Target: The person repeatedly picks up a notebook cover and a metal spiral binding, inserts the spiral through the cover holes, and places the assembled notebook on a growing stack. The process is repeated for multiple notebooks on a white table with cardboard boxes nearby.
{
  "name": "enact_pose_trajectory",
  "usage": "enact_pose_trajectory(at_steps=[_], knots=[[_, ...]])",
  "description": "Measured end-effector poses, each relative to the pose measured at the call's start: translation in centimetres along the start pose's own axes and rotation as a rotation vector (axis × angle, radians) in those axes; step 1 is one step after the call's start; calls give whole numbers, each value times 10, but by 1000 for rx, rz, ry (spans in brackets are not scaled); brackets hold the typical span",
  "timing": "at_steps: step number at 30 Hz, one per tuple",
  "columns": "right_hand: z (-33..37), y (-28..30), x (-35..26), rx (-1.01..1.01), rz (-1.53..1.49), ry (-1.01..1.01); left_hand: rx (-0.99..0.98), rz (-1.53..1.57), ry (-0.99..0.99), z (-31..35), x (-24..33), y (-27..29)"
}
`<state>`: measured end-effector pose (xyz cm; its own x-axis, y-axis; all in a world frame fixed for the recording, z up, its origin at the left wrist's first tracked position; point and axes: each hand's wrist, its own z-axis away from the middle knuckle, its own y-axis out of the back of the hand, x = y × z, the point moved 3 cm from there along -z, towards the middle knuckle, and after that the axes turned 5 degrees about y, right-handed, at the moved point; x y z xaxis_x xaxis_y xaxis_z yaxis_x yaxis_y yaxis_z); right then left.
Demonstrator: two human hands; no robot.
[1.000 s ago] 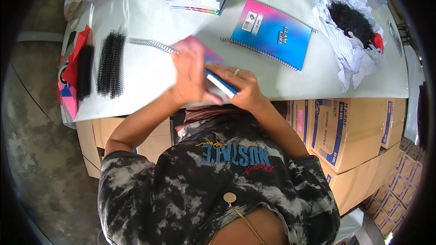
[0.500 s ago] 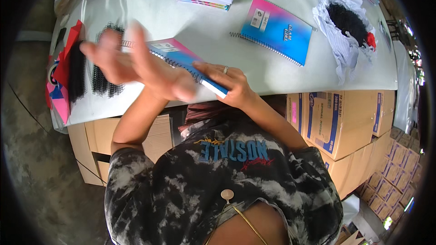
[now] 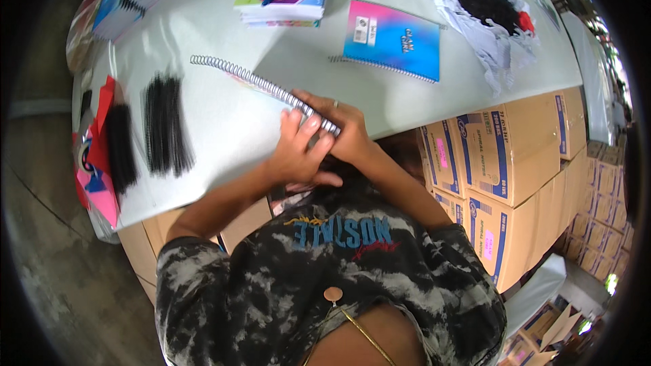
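Observation:
A spiral notebook [image 3: 261, 88] is tilted nearly edge-on over the near part of the table, its coil side up. The dark wire coil [image 3: 217, 62] runs along its spine and sticks out past the far left end. My right hand [image 3: 346, 129] is closed around the notebook's near right end. Fingers extended and thumb spread, my left hand [image 3: 298, 149] lies against the near end of the coil. To the right, a pink and blue spiral notebook [image 3: 393, 41] lies flat, its own coil poking out at the left.
Bundles of black coils [image 3: 167, 125] lie at the left beside a red and pink wrapper [image 3: 98, 163]. A notebook stack [image 3: 281, 13] with pens on top stands at the back. White wrapping [image 3: 478, 37] holds a dark tangled heap. Cardboard boxes [image 3: 512, 152] stand right of the table.
My left hand has come down from above the notebook onto the coil's near end. The notebook has turned so its coil faces up. The whole view has shifted slightly.

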<state>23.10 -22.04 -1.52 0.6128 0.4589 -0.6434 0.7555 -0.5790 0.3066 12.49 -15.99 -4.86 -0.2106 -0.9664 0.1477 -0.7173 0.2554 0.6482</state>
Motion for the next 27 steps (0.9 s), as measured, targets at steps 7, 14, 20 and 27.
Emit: enact_pose_trajectory(at_steps=[7,14,20,27], knots=[[-32,30,-48,58,24,147,-321,587,266,-105,28,69],[-55,108,-35,-205,334,-498,99,1182,1162,-103,-17,19],[-13,107,23,67,-109,-680,-14,1439,1294,-78,-37,-39],[-11,105,30,97,-210,-795,-183,1453,1114,-93,-55,-39]])
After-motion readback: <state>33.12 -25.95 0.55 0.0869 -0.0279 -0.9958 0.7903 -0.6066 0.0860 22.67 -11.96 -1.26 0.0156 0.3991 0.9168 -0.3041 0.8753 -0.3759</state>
